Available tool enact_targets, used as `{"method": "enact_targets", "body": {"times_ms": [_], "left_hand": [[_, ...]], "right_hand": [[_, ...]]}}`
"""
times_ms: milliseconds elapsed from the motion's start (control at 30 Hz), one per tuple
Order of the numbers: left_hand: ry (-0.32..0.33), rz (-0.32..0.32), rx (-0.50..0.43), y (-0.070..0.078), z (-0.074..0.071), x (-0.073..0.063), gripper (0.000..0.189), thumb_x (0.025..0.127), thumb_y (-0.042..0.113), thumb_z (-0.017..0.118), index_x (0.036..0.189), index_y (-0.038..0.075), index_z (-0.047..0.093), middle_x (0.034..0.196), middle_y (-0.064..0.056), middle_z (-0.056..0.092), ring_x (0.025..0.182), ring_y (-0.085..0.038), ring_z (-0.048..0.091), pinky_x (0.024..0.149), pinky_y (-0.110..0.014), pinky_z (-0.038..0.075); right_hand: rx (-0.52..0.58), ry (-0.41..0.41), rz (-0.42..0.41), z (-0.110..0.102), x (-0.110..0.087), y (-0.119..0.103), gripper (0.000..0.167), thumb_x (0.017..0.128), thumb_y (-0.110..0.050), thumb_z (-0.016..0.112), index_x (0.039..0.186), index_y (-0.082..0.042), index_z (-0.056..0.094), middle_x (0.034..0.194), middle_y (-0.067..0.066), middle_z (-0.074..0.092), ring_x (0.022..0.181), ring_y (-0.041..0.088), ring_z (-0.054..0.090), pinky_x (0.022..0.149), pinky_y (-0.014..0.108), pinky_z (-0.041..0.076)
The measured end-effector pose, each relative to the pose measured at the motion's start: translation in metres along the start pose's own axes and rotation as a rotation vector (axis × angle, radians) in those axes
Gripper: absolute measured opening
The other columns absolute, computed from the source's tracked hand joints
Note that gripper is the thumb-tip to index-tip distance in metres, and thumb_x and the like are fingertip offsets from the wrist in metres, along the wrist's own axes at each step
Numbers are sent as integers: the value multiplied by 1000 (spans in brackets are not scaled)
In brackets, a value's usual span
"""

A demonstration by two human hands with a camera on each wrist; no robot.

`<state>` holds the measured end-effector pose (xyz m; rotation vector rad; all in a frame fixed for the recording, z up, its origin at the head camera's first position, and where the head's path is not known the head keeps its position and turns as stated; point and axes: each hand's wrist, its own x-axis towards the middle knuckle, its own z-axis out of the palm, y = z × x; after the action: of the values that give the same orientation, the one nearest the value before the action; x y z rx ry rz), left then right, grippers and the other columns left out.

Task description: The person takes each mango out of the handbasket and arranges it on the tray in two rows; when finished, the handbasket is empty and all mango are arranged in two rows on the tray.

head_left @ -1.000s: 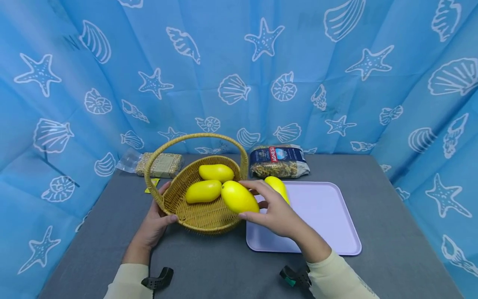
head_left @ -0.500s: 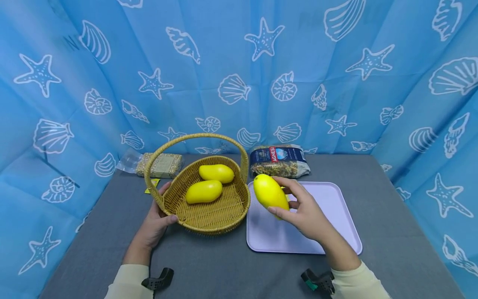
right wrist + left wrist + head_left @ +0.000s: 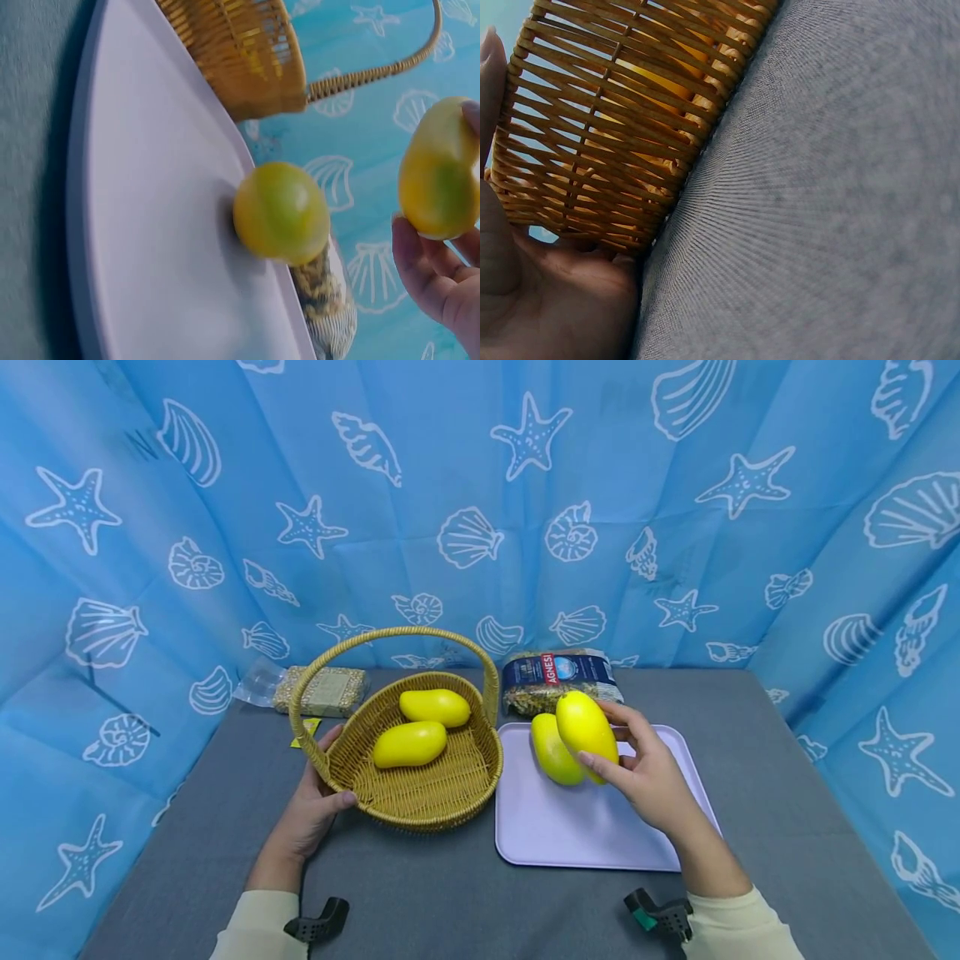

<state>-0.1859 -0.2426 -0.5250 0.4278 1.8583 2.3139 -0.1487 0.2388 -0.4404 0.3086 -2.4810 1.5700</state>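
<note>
My right hand (image 3: 654, 777) grips a yellow mango (image 3: 586, 732) between thumb and fingers, raised above the lilac tray (image 3: 540, 847). On that tray lies another mango (image 3: 553, 758), partly behind the held one in the head view. In the right wrist view the held mango (image 3: 439, 172) is well apart from the mango (image 3: 281, 214) on the tray. At the left, my left hand (image 3: 309, 806) holds the side of a wicker basket (image 3: 420, 797), thumb over its rim. Two more mangoes (image 3: 410, 745) lie inside the basket. The wicker wall (image 3: 592, 112) fills much of the left wrist view.
Behind the tray lies a dark blue pasta bag (image 3: 558, 681). A clear pack of pale grains (image 3: 322, 691) sits behind the basket's left side, near a small yellow packet (image 3: 305, 732). The basket's tall handle (image 3: 397, 632) arches upward. A blue shell-print curtain (image 3: 480, 485) encloses the table.
My right hand has carried the mango from over the basket's right side rightward to above the tray. The left hand and basket have stayed put.
</note>
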Motion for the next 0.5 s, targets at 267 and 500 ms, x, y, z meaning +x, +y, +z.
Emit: {"method": "enact_targets", "body": {"times_ms": [267, 500], "left_hand": [[-5, 7, 0, 0, -1, 0, 105, 98, -16, 71, 177, 19, 12, 174, -22, 18, 149, -35, 42, 107, -35, 51], [-17, 15, -11, -1, -2, 0, 104, 98, -16, 70, 176, 17, 9, 174, -24, 18, 149, -36, 43, 107, -36, 51]], "right_hand": [[-74, 75, 70, -12, 3, 17, 73, 102, -19, 80, 163, -5, 43, 154, 19, 51, 124, 36, 55, 86, 23, 53], [-119, 113, 141, -16, 5, 32, 74, 104, -24, 79, 164, -3, 41, 154, 24, 49, 126, 45, 51, 95, 56, 49]]}}
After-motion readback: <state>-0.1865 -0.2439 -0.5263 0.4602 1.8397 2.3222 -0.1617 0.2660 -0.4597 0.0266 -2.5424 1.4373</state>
